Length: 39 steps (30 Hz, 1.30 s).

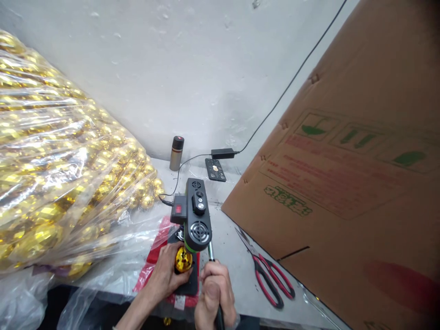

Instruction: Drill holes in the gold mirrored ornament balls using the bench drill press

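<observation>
A small gold mirrored ball (183, 260) sits beneath the near end of a black device (198, 213) with round vents. My left hand (168, 270) grips the ball, with thumb and fingers around its left and lower sides. My right hand (216, 293) is closed around the dark handle (219, 317) of a metal rod (211, 251), just right of the ball. Under the device lies a black base plate (188, 287) on red material (151, 256). What touches the top of the ball is hidden by the device.
A clear bag of gold balls (68, 160) fills the left. A large cardboard box (343, 183) stands at the right, with red-and-black scissors (268, 275) beside it. Behind are a bottle (176, 153), a phone (215, 170) and a power adapter (222, 153) with a cable.
</observation>
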Available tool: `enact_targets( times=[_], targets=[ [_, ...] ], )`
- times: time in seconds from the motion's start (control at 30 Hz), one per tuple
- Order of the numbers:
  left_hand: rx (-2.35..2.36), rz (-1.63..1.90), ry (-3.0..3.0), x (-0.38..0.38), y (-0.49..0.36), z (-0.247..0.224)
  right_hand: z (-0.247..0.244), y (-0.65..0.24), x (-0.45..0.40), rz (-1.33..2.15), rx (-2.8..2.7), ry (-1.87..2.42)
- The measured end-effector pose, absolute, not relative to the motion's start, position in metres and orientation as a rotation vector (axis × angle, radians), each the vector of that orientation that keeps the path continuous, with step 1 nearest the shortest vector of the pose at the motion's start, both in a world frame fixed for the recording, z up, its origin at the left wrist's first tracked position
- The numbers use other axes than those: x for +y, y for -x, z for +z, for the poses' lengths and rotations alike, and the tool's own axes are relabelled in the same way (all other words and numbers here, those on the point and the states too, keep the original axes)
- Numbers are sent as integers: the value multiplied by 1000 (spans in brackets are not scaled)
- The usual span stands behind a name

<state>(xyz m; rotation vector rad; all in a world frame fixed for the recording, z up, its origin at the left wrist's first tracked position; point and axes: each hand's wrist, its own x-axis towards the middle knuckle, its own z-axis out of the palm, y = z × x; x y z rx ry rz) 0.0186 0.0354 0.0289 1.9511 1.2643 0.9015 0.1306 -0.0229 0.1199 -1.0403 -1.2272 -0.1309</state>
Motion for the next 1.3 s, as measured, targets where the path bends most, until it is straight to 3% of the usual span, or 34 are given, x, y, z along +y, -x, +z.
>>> enact_targets(
  times=[1.03,1.3],
  targets=[
    [1292,892,-1936,38,-22,30,103,-129,-15,-184,-1189,1026],
    [1268,951,-1933,39,-23,18,73,-124,-15,-184,-1173,1070]
  ],
)
